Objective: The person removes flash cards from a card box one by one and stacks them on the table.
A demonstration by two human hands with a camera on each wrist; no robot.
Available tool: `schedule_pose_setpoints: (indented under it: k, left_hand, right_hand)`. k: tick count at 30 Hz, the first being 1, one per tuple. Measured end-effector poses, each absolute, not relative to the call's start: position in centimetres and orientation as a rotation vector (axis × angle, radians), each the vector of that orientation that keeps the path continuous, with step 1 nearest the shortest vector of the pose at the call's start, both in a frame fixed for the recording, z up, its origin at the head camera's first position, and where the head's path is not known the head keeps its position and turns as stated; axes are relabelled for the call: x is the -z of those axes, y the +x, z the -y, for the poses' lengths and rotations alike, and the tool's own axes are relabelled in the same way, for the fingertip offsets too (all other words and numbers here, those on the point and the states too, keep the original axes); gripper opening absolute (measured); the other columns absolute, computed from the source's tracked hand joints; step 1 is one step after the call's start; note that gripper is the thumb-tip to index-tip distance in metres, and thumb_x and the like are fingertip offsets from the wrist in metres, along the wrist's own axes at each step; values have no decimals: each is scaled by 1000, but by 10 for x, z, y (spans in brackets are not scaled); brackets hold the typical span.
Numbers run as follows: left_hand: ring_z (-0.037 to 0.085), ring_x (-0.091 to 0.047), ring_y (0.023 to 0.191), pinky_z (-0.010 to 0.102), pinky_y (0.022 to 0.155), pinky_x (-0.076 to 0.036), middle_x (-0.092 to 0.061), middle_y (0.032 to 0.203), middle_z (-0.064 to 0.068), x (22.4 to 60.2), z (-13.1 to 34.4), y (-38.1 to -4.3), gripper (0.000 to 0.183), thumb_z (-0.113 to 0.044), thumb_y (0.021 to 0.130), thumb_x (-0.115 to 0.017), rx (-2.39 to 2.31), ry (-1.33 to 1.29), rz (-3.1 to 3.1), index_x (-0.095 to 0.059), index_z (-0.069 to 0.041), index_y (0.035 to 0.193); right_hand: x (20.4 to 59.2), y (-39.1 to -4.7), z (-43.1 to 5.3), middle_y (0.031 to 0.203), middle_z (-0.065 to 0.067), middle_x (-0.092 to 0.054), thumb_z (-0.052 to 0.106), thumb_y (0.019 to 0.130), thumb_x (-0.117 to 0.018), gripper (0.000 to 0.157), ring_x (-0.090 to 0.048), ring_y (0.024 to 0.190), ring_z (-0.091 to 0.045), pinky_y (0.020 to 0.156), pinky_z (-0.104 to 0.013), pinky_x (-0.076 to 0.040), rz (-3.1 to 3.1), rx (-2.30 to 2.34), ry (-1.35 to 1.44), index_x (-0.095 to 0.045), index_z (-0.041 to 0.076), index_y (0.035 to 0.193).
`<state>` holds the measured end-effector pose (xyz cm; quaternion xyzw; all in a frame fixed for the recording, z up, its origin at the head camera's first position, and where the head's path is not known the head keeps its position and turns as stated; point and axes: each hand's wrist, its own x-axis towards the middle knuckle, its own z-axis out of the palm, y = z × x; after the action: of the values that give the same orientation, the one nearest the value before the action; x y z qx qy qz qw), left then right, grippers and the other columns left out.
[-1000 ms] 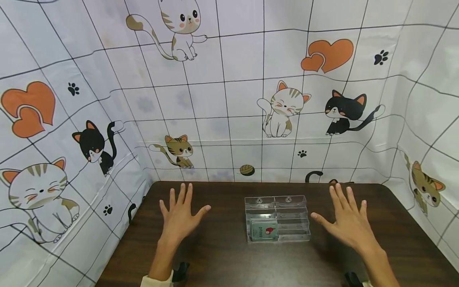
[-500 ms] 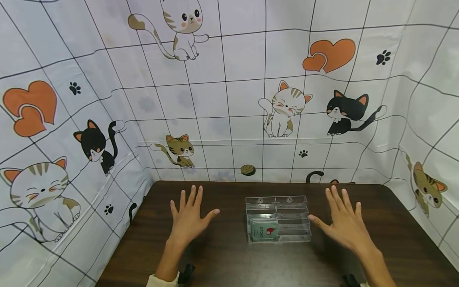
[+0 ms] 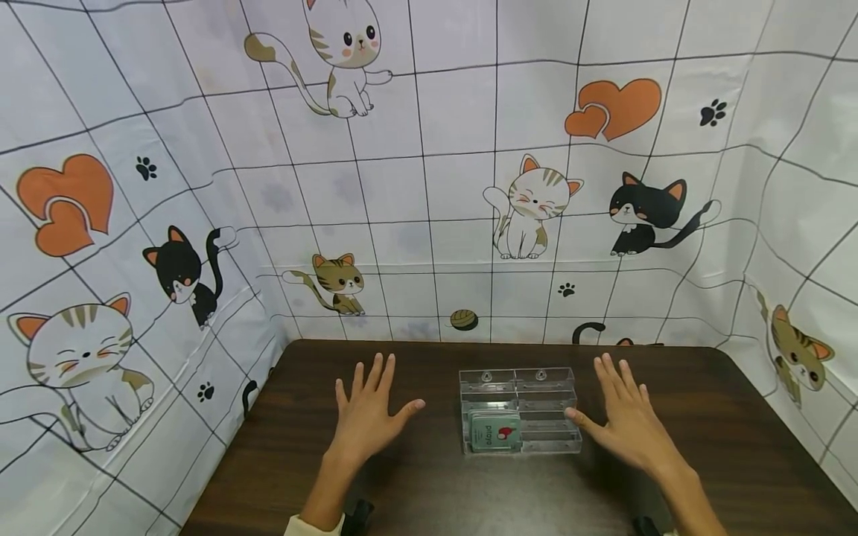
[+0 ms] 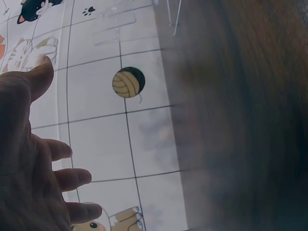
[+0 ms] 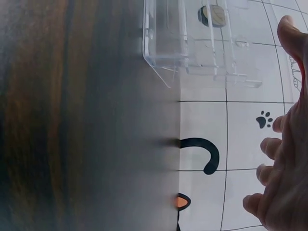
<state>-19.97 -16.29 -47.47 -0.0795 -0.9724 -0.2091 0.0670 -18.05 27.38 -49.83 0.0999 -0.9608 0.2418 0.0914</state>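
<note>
A clear plastic tiered card holder (image 3: 551,439) with two columns of slots stands on the dark wooden table (image 3: 429,491). In its front left slot sits a small stack of green cards (image 3: 494,432), the front one bearing a red picture and printed letters. My left hand (image 3: 367,420) is spread over the table to the holder's left, touching nothing. On the other side my right hand (image 3: 628,424) is spread too, its thumb tip overlapping the holder's right edge in the head view. Both palms face down and hold nothing. In the right wrist view the holder's clear side (image 5: 166,48) shows near the thumb.
A white curtain (image 3: 442,186) with a black grid and printed cats hangs behind the table and along both sides. The table's back edge (image 3: 429,342) meets it just beyond the fingertips. Dark straps (image 3: 358,514) circle the wrists.
Both hands have moved inward toward the card holder, the left one to the right and the right one to the left. The holder and cards have stayed in place.
</note>
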Motion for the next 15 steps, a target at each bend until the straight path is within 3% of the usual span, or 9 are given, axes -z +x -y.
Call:
schedule_pose_setpoints:
  k: [5, 9, 15]
  left_hand:
    - [51, -16, 165, 81, 124, -11, -21, 179, 14, 478, 157, -199, 102, -72, 96, -64, 659, -269, 2935, -23, -20, 173]
    - [51, -17, 164, 79, 124, -20, -21, 179, 15, 479, 153, -198, 101, -71, 97, -65, 698, -291, 2936, -22, -20, 173]
    - [53, -19, 163, 77, 125, -22, -22, 178, 17, 478, 147, -197, 100, -68, 97, -67, 754, -315, 2937, -23, -18, 172]
  right_hand:
    - [502, -181, -269, 180, -24, -4, 55, 100, -70, 109, 6, 167, -48, 122, -83, -10, 2838, -802, 344, -3, 9, 173]
    - [504, -181, -266, 181, -21, -2, 55, 101, -70, 110, 7, 168, -44, 116, -85, -20, 2842, -829, 363, 1, 12, 174]
    - [506, -181, -264, 181, -20, -3, 56, 101, -70, 112, 0, 167, -46, 108, -88, -30, 2869, -811, 348, 3, 14, 174]
